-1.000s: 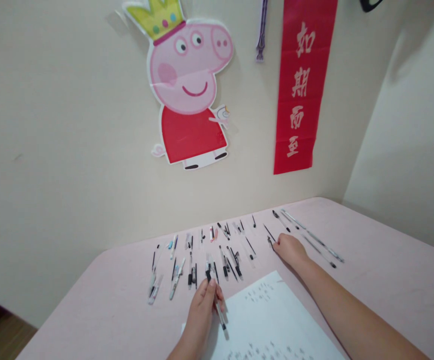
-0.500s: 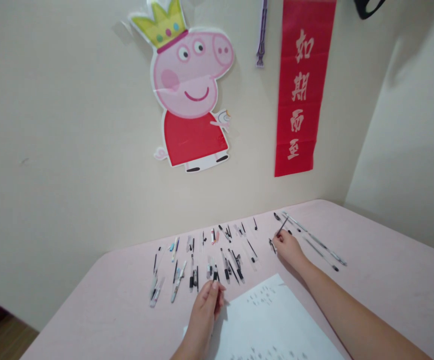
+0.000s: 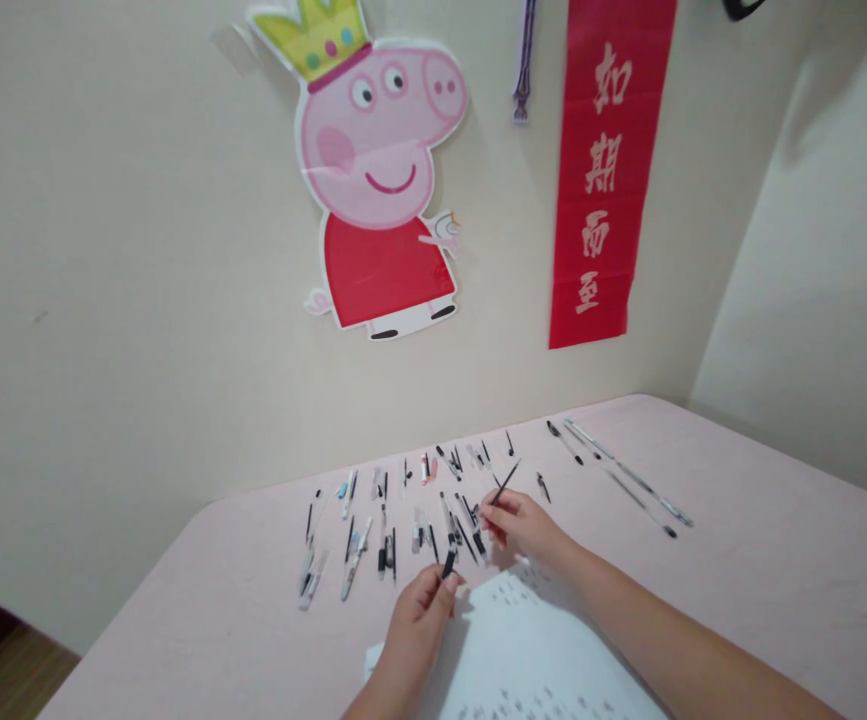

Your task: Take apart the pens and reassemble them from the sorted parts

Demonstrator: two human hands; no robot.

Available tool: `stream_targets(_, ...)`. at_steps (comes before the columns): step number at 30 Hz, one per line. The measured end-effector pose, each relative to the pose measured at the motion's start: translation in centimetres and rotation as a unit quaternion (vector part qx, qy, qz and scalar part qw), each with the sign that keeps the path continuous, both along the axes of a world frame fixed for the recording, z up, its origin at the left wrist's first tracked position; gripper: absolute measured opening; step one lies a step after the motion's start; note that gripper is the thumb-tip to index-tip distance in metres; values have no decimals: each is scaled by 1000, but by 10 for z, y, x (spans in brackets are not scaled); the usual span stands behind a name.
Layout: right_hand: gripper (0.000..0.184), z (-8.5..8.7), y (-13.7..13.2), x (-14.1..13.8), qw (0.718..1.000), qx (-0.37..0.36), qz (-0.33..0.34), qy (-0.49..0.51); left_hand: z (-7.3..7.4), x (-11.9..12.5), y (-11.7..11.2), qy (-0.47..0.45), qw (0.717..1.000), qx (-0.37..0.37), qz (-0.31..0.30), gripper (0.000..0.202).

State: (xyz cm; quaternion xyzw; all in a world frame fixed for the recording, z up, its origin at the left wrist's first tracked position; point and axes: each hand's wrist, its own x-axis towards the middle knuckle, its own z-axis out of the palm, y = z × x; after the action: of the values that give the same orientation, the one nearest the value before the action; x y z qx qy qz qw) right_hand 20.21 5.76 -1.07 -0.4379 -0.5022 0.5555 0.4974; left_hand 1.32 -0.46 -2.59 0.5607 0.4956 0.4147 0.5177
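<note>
My left hand [image 3: 424, 608] is closed on a pen barrel with a black end [image 3: 449, 562], which points up and away from me. To its right, my right hand [image 3: 521, 522] pinches a thin dark pen refill [image 3: 508, 478], its tip slanting up to the right. The two hands are apart, over the near side of the laid-out pen parts. White paper [image 3: 512, 645] with small dark marks lies beneath them. Pens taken apart into barrels, caps and refills [image 3: 384, 545] lie in rows just beyond; some are partly hidden by my right hand.
Long clear pens [image 3: 628, 470] and a black-ended pen [image 3: 564, 442] lie on the right of the pink table [image 3: 763, 560]. A small dark pen part [image 3: 543, 487] sits beyond my right hand. The wall behind carries a pig cutout [image 3: 388, 180] and a red banner [image 3: 605, 200].
My right hand has moved left from the right-hand pens toward my left hand, carrying the refill. My left hand has shifted slightly right, and the barrel's black end now shows above it.
</note>
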Motion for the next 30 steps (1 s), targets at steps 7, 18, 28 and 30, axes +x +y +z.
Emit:
stream_targets(7,41,12,-19,-14,995,-8,59,77,6,2,-2,14,999,33,-18,53)
stream_targets(18,44,5,-16,-13,996,-13,58,70,10,2,-3,9,999,33,-15,51)
stream_targets(28,40,7,-16,-11,996,1,74,50,10,2,-4,14,998,43,-32,52)
stream_targets(30,39,6,-15,-11,996,10,75,36,11,3,-4,14,998,44,-33,51)
